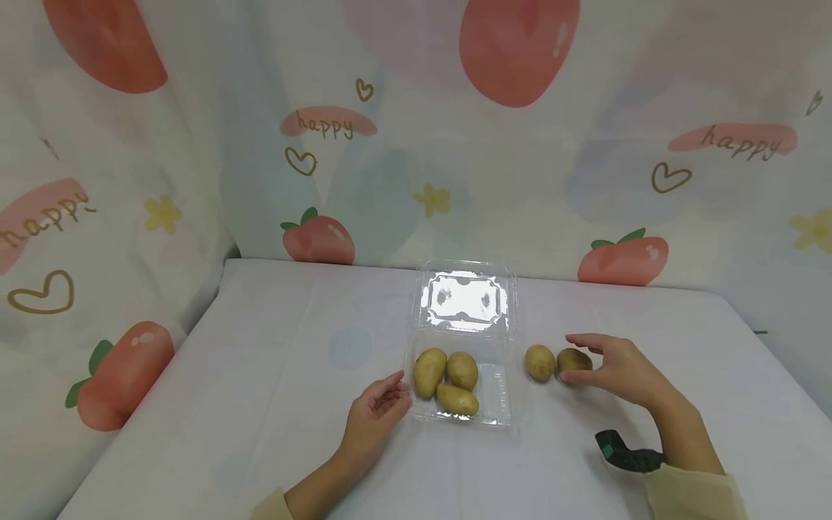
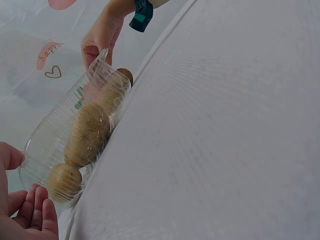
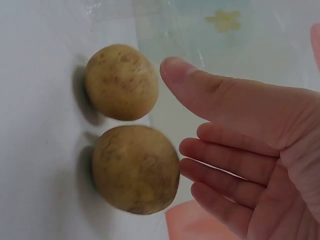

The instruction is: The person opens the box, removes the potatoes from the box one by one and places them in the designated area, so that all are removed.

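A clear plastic clamshell box (image 1: pixel 497 393) lies with its lid (image 1: pixel 464 300) folded back. Inside its base are three potatoes: a long one (image 1: pixel 430 373), a rounder one (image 1: pixel 462 371) and one lying in front (image 1: pixel 458 399). My left hand (image 1: pixel 377 412) is at the box's left edge, fingers loosely bent, a fingertip against the rim (image 2: pixel 22 160). Right of the box two potatoes sit side by side on the table, a lighter one (image 1: pixel 540 362) and a browner one (image 1: pixel 575 365). My right hand (image 1: pixel 620 370) is spread at the browner potato, thumb and fingers apart, not closed round it.
A white cloth covers the table (image 1: pixel 273 375). Behind and to the left hangs a printed curtain (image 1: pixel 390 159) with peaches, hearts and lettering. A dark strap-like device (image 1: pixel 627 451) is on my right wrist.
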`<state>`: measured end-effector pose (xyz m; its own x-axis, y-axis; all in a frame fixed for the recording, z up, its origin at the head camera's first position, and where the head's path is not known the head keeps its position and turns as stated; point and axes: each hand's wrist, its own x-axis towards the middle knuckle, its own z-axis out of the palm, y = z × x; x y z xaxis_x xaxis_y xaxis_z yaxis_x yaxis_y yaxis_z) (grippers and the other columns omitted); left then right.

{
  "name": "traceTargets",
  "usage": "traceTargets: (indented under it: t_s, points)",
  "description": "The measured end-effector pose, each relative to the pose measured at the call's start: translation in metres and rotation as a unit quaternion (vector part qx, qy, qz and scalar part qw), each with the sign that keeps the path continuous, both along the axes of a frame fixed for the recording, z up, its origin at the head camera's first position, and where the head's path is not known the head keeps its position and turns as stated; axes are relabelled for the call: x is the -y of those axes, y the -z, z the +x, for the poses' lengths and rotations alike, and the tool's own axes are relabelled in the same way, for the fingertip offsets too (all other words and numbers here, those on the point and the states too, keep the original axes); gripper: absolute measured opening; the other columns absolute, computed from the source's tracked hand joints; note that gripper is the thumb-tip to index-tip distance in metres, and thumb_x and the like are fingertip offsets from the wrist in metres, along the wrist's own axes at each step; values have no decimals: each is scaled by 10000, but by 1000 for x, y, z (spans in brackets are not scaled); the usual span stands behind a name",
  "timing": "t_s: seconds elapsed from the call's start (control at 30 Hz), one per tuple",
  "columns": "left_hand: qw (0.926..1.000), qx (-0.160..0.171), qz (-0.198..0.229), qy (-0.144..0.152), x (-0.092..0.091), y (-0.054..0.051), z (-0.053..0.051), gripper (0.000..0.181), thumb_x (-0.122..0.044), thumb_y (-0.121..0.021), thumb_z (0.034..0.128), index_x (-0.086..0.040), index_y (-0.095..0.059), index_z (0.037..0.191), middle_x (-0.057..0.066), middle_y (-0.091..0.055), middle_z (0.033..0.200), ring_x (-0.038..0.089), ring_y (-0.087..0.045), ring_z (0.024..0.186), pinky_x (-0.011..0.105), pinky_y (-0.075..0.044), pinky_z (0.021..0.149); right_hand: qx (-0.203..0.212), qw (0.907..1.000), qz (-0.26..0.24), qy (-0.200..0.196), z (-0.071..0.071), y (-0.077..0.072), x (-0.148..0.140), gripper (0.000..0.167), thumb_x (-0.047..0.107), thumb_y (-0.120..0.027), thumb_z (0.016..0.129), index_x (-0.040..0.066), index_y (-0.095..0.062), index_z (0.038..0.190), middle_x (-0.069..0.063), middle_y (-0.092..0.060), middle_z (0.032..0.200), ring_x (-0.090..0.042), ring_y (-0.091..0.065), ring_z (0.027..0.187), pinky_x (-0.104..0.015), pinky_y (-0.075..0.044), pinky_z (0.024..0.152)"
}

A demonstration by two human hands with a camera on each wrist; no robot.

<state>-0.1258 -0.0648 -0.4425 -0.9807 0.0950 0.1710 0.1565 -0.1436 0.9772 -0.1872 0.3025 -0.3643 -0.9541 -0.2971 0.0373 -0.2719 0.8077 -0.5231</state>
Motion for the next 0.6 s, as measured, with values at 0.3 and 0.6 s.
traceTargets:
  t_s: [0.3, 0.6]
  points:
    - [10000, -8, -18, 8, 0, 2, 1, 441, 33, -606, 846, 133, -459, 1250, 250, -526, 1089, 162, -535, 957, 199, -466, 854, -265, 9995, 14, -140, 8, -8, 8, 707, 366, -784, 704, -51, -540, 1221, -216, -562, 1189, -430, -473, 1102, -574, -418, 866]
    - [10000, -1, -72, -24, 0, 0, 1, 442, 14, -615, 848, 124, -467, 1250, 241, -530, 1091, 180, -535, 971, 202, -464, 860, -393, 9972, -362, -525, 10, -11, 29, 636, 372, -778, 711, -5, -586, 1185, -175, -580, 1179, -352, -482, 1116, -566, -407, 893]
